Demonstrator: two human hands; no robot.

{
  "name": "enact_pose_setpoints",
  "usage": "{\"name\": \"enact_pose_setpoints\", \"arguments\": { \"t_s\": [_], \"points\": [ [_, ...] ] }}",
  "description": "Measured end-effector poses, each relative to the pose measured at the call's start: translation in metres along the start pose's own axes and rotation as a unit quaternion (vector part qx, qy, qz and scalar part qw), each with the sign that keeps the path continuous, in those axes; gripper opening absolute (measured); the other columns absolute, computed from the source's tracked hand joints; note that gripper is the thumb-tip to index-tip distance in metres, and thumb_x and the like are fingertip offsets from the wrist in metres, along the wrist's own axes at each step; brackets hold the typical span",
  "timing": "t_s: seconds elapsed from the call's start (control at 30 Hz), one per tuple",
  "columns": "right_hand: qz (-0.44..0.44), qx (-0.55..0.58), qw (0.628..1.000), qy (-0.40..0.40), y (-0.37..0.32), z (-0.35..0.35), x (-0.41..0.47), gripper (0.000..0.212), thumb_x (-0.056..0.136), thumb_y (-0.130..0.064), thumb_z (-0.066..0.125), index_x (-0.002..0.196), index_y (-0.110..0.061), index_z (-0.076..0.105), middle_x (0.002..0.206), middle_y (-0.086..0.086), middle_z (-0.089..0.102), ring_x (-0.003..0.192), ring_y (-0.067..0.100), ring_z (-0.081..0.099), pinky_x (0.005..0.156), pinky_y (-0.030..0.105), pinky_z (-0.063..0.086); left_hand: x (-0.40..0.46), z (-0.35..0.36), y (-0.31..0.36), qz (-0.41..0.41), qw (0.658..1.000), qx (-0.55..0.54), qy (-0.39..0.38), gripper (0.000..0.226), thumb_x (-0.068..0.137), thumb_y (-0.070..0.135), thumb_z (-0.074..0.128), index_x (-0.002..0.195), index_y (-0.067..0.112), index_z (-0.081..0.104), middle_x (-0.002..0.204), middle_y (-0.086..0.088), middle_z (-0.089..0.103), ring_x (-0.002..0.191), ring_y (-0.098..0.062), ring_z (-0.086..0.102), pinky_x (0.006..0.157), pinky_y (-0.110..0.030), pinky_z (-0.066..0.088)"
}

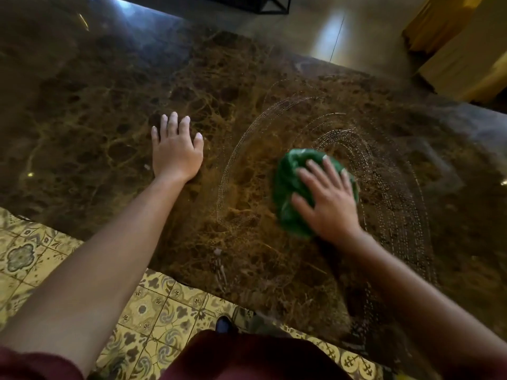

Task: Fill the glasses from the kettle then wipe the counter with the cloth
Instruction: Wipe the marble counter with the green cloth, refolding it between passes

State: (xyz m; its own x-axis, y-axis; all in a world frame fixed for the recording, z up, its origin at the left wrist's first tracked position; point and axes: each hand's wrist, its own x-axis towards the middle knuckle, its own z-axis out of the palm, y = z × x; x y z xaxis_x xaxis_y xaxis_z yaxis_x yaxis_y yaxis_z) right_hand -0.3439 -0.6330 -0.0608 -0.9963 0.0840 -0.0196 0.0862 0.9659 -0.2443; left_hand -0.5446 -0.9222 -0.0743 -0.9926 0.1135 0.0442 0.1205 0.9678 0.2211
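Observation:
A bunched green cloth (pixel 290 187) lies on the dark brown marble counter (pixel 109 105), right of centre. My right hand (pixel 327 202) presses down on the cloth with fingers spread over it; both look motion-blurred. Curved wet streaks (pixel 397 193) arc around the cloth on the stone. My left hand (pixel 175 149) rests flat on the counter to the left, palm down, fingers apart, holding nothing. No glasses or kettle are in view.
The counter's near edge (pixel 192 281) runs diagonally above a yellow patterned tile floor (pixel 153 319). Beyond the far edge are a glossy floor (pixel 329 34) and yellow furniture (pixel 466 50) at top right. My dark red clothing (pixel 247 360) fills the bottom.

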Motion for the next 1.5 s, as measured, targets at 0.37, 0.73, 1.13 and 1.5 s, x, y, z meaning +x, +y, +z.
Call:
{"name": "enact_pose_setpoints", "arguments": {
  "t_s": [0.37,0.73,1.13,1.5],
  "points": [
    [-0.004,0.010,1.000,-0.004,-0.094,0.018,0.075,0.069,0.100,-0.066,0.030,0.160,-0.031,0.034,0.172,0.003,0.026,0.162,0.030,0.005,0.127,0.063,-0.001,0.000,-0.008,0.003,-0.006,0.999,-0.012,-0.033,0.062,0.105,0.051,0.027,0.159,0.021,0.029,0.170,-0.009,0.014,0.158,-0.025,0.004,0.128,-0.047,0.002],
    [-0.002,0.087,0.996,0.000,-0.151,0.027,0.007,0.066,0.092,-0.046,0.046,0.152,-0.019,0.051,0.166,0.004,0.040,0.160,0.025,0.017,0.130,0.054,0.008,0.014,-0.064,-0.129,0.005,0.998,-0.017,-0.064,0.047,0.107,0.040,0.038,0.151,0.025,0.045,0.166,-0.007,0.028,0.156,-0.031,0.015,0.125,-0.052,0.016],
    [-0.037,0.081,0.995,-0.048,-0.273,0.039,0.129,0.051,0.100,-0.040,0.050,0.151,-0.035,0.052,0.168,0.000,0.035,0.161,0.029,0.009,0.128,0.060,0.001,0.021,-0.055,-0.178,0.015,0.995,-0.065,-0.077,0.048,0.109,0.022,0.035,0.156,0.031,0.038,0.170,-0.002,0.018,0.158,-0.028,0.006,0.127,-0.045,0.003],
    [-0.153,0.202,0.967,0.008,-0.216,0.042,-0.027,0.034,0.085,-0.030,0.055,0.105,-0.028,0.082,0.131,-0.009,0.071,0.139,0.017,0.051,0.123,0.046,0.026,0.012,-0.050,-0.177,0.019,0.997,-0.076,-0.008,0.046,0.108,0.018,0.037,0.152,0.025,0.046,0.167,-0.005,0.028,0.157,-0.030,0.015,0.128,-0.046,0.008]
  ]
}}
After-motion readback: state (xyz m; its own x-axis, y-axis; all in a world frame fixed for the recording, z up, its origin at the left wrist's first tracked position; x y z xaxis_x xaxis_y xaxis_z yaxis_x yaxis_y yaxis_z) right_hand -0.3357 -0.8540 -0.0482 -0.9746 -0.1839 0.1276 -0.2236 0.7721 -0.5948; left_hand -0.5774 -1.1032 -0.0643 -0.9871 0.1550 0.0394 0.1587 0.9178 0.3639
